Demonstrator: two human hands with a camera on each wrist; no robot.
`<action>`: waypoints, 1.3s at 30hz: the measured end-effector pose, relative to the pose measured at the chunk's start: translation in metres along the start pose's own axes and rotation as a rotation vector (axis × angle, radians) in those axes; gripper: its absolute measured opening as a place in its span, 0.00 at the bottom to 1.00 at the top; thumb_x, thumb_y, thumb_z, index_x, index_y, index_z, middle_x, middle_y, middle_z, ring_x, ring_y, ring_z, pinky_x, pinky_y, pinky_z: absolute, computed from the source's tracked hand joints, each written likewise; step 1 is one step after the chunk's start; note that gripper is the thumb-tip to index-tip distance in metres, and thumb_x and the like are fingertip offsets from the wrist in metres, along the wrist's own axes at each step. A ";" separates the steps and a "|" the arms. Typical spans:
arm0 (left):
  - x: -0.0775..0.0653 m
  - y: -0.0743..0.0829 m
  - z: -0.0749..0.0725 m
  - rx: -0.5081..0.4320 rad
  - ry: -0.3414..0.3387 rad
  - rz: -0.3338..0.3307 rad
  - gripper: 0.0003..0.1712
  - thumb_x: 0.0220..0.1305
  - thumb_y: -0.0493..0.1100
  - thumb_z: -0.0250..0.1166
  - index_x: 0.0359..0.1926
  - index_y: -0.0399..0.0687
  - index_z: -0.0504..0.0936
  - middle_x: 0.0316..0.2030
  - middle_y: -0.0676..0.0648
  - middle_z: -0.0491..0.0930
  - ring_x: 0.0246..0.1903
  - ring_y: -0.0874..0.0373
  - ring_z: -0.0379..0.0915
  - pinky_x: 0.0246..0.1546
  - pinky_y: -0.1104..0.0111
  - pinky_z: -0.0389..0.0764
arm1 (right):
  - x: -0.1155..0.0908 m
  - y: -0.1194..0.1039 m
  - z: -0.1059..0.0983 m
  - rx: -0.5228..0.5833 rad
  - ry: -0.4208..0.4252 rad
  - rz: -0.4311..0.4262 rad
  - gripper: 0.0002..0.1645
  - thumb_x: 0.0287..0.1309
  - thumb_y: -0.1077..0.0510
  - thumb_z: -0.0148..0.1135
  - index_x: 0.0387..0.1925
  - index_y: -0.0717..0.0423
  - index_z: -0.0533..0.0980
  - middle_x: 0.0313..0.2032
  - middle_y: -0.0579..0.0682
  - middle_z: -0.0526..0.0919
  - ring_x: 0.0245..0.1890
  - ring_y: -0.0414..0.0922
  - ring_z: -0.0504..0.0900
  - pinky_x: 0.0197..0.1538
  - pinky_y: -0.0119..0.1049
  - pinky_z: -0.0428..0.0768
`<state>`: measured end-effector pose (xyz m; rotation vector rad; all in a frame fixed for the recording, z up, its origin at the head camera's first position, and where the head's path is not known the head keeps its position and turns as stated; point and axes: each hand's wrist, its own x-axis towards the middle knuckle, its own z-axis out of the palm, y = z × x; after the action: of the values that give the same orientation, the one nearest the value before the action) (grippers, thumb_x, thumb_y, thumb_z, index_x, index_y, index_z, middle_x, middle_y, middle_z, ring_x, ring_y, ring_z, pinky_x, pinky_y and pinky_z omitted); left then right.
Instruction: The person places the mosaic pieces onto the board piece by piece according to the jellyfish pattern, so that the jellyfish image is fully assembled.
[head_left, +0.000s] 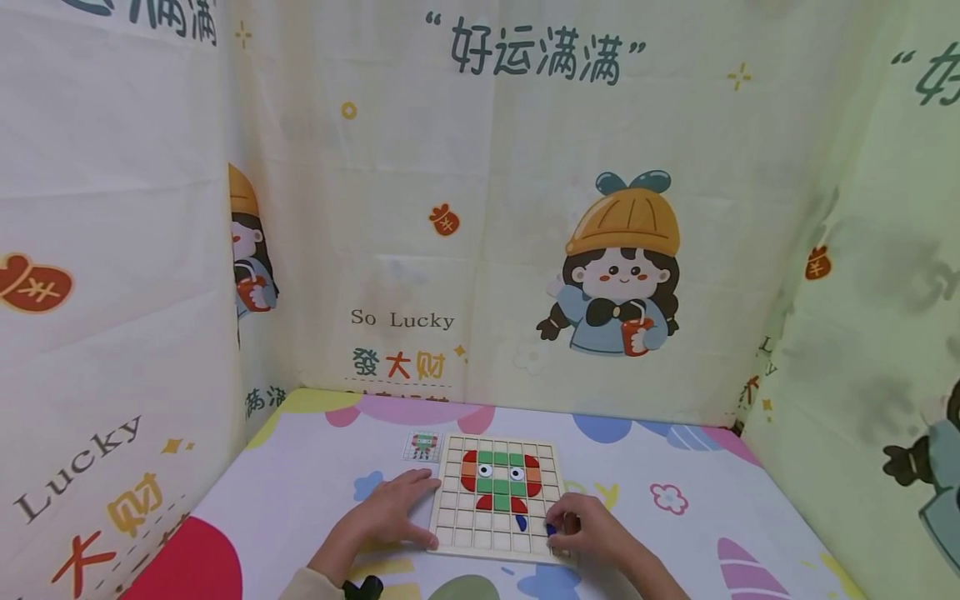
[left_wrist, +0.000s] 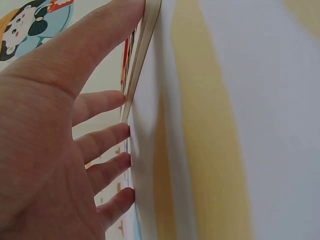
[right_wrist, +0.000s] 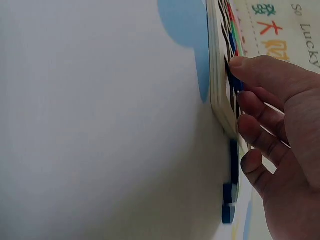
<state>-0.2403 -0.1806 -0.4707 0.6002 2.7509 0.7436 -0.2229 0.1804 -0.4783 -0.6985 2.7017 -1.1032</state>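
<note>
A wooden grid board (head_left: 465,537) lies flat on the table with red, green and orange tiles (head_left: 501,475) and two eye tiles set in it as a figure. One dark blue curved tile (head_left: 521,523) sits below the red tiles. My left hand (head_left: 390,510) touches the board's left edge, thumb and fingers spread; the left wrist view shows its thumb (left_wrist: 100,40) against the wooden rim. At the board's lower right, my right hand (head_left: 588,529) pinches a small blue tile (right_wrist: 235,80) between thumb and forefinger, just over the grid.
A small picture card (head_left: 422,447) showing a similar figure lies at the board's upper left. Several loose dark blue tiles (right_wrist: 228,210) lie on the table beside the board, near my right hand. Printed cloth walls (head_left: 487,250) enclose the table's back and sides.
</note>
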 end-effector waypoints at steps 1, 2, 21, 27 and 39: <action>0.000 0.000 0.000 0.003 0.000 0.003 0.54 0.40 0.69 0.73 0.68 0.55 0.69 0.71 0.45 0.62 0.70 0.40 0.56 0.67 0.38 0.58 | 0.001 -0.002 0.002 0.002 -0.009 -0.002 0.11 0.47 0.54 0.74 0.35 0.50 0.83 0.29 0.42 0.78 0.27 0.33 0.72 0.29 0.24 0.72; 0.000 0.000 0.000 0.004 0.000 0.001 0.54 0.40 0.70 0.73 0.68 0.55 0.69 0.71 0.45 0.62 0.70 0.41 0.56 0.67 0.38 0.58 | 0.002 -0.004 0.003 0.005 -0.018 0.000 0.11 0.48 0.53 0.74 0.35 0.50 0.83 0.29 0.41 0.78 0.27 0.33 0.72 0.29 0.24 0.72; -0.001 0.002 0.000 0.036 -0.002 0.020 0.53 0.40 0.68 0.74 0.68 0.55 0.68 0.70 0.45 0.62 0.70 0.41 0.56 0.66 0.38 0.60 | 0.013 -0.025 0.023 0.014 -0.065 0.000 0.08 0.49 0.52 0.73 0.34 0.43 0.85 0.27 0.39 0.78 0.28 0.34 0.73 0.29 0.24 0.73; 0.000 0.000 0.001 0.032 -0.003 0.019 0.53 0.40 0.68 0.74 0.68 0.55 0.68 0.71 0.45 0.62 0.70 0.41 0.56 0.66 0.38 0.60 | 0.012 -0.024 0.021 0.026 -0.074 0.017 0.06 0.51 0.52 0.71 0.34 0.41 0.85 0.27 0.37 0.79 0.27 0.33 0.73 0.29 0.24 0.74; 0.002 -0.003 0.002 0.033 -0.002 0.006 0.54 0.40 0.71 0.73 0.68 0.57 0.68 0.71 0.46 0.61 0.70 0.41 0.55 0.67 0.40 0.59 | 0.013 -0.024 0.018 0.019 -0.076 0.002 0.03 0.54 0.54 0.70 0.32 0.43 0.86 0.29 0.36 0.81 0.27 0.32 0.73 0.30 0.24 0.75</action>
<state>-0.2426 -0.1812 -0.4738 0.6163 2.7657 0.6995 -0.2204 0.1476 -0.4743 -0.7198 2.6249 -1.0780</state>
